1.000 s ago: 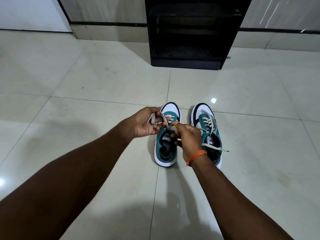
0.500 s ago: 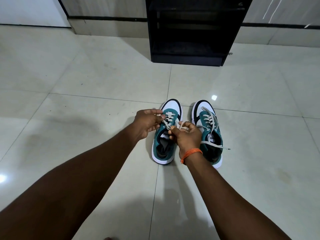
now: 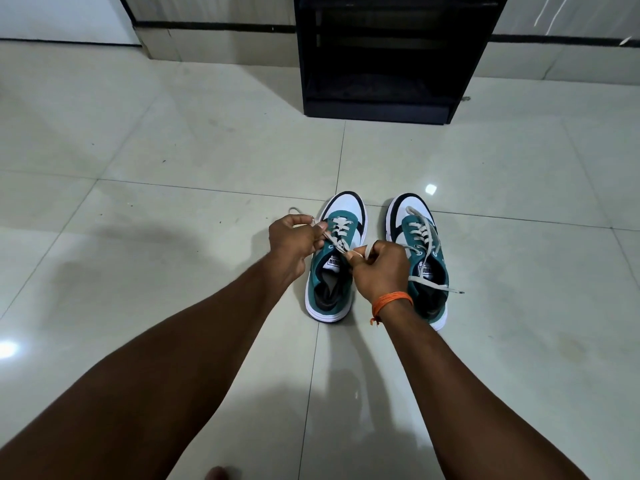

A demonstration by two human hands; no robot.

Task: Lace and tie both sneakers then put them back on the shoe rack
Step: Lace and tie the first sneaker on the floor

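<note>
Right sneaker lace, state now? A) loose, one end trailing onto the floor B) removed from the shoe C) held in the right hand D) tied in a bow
A: the right sneaker has its lace untied, with one end lying out on the floor tiles; both hands work the left sneaker.
</note>
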